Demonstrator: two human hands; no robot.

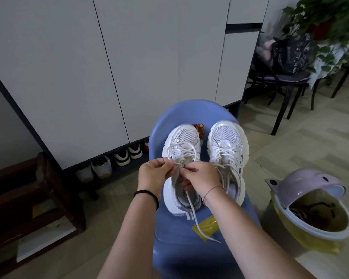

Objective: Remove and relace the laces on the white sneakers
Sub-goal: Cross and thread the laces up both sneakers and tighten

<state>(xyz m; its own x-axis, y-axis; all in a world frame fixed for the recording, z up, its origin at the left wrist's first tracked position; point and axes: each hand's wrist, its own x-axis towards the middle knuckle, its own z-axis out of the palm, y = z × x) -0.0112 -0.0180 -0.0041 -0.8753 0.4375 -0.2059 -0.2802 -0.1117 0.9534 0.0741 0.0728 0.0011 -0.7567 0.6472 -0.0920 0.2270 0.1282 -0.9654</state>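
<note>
Single head-worn view, wide-angle. It looks forward and steeply down along the person's own forearms, which enter from the bottom edge. The aim sits mid-frame, close up, on the left hand [151, 175] and right hand [201, 178] at the lace [181, 147]. The white sneakers [228, 141] on the blue chair [189, 111] lie just past them, toes pointing away from the camera. Lens bends the edges: cabinet [69, 77] doors lean across the far side, bin [302, 183] near right, floor [290, 137] either side.

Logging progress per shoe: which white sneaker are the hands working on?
The left sneaker: both the left hand and right hand pinch its lace above the tongue, and a lace end trails past its heel. The right sneaker sits untouched.
</note>
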